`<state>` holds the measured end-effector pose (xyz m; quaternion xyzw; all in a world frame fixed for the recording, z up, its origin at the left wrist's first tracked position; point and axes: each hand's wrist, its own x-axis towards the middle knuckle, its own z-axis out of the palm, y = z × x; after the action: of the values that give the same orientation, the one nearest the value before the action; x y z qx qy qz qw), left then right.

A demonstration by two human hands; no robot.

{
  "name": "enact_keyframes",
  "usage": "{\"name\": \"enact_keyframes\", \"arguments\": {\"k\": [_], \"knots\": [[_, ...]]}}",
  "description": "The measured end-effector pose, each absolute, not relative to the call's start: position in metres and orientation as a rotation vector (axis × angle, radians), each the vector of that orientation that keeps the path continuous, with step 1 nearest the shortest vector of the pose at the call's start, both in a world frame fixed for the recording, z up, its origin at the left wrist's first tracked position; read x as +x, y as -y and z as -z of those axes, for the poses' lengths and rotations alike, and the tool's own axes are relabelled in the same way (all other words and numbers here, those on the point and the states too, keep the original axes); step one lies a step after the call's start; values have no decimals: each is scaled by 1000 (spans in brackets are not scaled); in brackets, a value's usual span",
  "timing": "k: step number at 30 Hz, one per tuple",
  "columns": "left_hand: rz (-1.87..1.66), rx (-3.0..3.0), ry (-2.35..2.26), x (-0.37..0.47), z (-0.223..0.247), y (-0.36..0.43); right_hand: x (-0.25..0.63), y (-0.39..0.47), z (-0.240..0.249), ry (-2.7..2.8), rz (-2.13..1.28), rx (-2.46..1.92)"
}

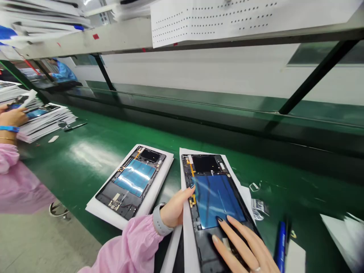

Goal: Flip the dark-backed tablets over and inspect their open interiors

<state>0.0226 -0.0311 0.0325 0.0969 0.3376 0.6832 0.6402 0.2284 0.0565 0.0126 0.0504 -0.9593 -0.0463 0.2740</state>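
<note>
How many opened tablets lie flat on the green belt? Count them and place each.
2: one tablet left of the left hand, one tablet under both hands. More may sit in the far-left stack.

Glossy film, matt frames, shiny belt

The near tablet chassis (212, 197) carries glossy blue film in a matt black frame, on white paper-like sheet (186, 227); the green belt (93, 151) gleams smooth; the sleeve (127, 246) is pink cloth
</note>
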Motion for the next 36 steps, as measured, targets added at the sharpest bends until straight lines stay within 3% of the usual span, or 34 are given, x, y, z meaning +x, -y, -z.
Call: {"name": "enact_keyframes", "arguments": {"k": [5,15,36], "knots": [[-1579,158,-802,20,-34,33,226,-51,-20,2415,-239,-81],[-1587,175,-777,18,-28,36,224,-47,-24,2406,-431,-123],[-1602,90,-850,18,-31,36,227,-47,-18,2406,-515,-166]]}}
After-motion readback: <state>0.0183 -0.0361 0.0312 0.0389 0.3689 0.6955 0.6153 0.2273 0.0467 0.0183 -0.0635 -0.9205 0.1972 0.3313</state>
